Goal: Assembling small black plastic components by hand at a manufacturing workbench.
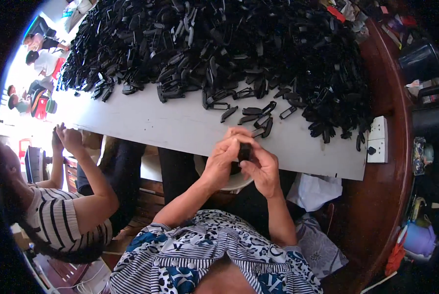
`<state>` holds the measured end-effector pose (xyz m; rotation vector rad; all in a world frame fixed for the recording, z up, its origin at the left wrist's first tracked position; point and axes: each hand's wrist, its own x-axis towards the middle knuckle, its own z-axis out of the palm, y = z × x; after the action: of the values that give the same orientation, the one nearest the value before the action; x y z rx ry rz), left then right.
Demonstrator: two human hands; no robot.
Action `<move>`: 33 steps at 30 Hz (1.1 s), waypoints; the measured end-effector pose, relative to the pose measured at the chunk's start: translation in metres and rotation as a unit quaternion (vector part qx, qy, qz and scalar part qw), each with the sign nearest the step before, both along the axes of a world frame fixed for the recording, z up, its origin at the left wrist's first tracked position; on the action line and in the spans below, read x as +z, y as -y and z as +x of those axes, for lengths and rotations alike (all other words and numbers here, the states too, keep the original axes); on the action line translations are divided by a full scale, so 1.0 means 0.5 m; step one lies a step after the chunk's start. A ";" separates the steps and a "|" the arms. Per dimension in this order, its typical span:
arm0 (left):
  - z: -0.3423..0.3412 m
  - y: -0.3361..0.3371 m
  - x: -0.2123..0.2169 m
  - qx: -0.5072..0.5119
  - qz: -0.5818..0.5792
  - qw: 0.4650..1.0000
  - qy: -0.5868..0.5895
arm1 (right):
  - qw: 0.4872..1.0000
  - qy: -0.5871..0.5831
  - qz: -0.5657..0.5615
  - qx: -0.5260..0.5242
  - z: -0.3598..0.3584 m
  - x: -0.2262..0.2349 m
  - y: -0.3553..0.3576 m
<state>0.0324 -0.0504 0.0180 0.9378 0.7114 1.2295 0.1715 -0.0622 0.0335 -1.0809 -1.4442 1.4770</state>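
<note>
Both of my hands meet over the near edge of the white table (131, 117). Between them is a small black plastic piece (244, 152), held upright. My left hand (223, 156) is closed around it from the left. From the other side, my right hand (262, 171) grips it with thumb and curled fingers. Just beyond my fingers lie several loose black plastic pieces (251, 111), some frame-shaped and some curved. Under my hands a pale round container (238, 183) shows partly; my hands hide most of its inside.
A huge heap of similar black parts (219, 44) covers the table's far side. At left, a co-worker in a striped top (65, 215) raises both hands (68, 138) around a dark piece. A white socket strip (378, 139) stands by the table's right edge, near a white bag (315, 191).
</note>
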 end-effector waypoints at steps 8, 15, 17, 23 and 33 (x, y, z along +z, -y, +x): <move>-0.041 0.024 0.055 0.025 0.101 0.938 -0.330 | 0.950 0.213 0.223 -0.045 -0.014 -0.011 0.032; -0.009 -0.075 0.067 0.107 0.211 0.814 -0.530 | 0.886 0.341 0.312 -0.036 -0.020 -0.022 0.030; 0.006 -0.131 0.063 0.132 0.250 0.778 -0.560 | 0.901 0.328 0.284 -0.013 -0.011 -0.019 0.024; 0.021 -0.207 0.013 0.099 0.290 0.710 -0.634 | 0.857 0.382 0.315 -0.145 -0.005 -0.011 -0.073; -0.011 -0.218 0.043 0.188 0.320 0.752 -0.545 | 0.800 0.502 0.305 -0.121 0.002 -0.027 -0.140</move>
<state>0.0269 0.0586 0.0397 2.2592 1.4861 1.2088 0.1726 0.0079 0.0202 -1.6013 -2.1439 0.0855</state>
